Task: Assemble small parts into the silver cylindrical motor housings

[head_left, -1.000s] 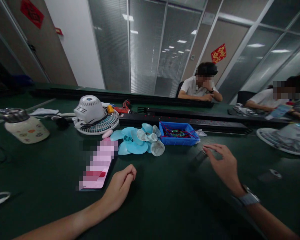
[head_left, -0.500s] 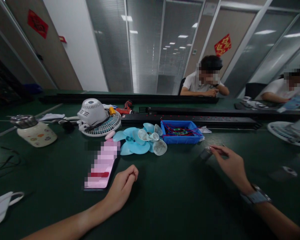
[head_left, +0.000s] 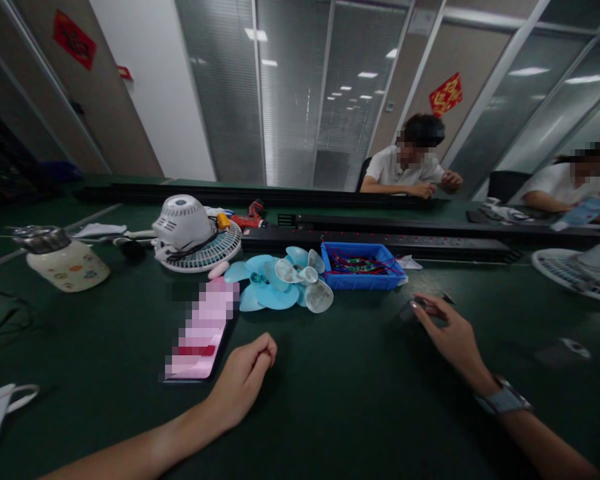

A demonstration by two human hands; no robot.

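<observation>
My left hand (head_left: 244, 377) rests on the dark green table (head_left: 330, 400), curled into a loose fist with nothing seen in it, just right of a phone (head_left: 200, 337) with a pink screen. My right hand (head_left: 450, 333), a watch (head_left: 503, 401) on its wrist, reaches forward with its fingertips pinched on a small dark object (head_left: 411, 309) lying on the table. Beyond the hands lie light blue fan blades (head_left: 267, 283) and clear fan blades (head_left: 307, 283), beside a blue tray (head_left: 363, 273) of coloured wires.
A white fan motor on its grille (head_left: 190, 233) stands at the back left, near a red tool (head_left: 247, 215) and a cream jar (head_left: 63, 260). A mask (head_left: 0, 410) lies at the left edge. Another grille (head_left: 575, 270) is at right. Two people sit beyond black rails (head_left: 380, 237).
My right hand has drawn slightly back and down with its fingers staying on the small dark object. My left hand has stayed put. The view shifted a little.
</observation>
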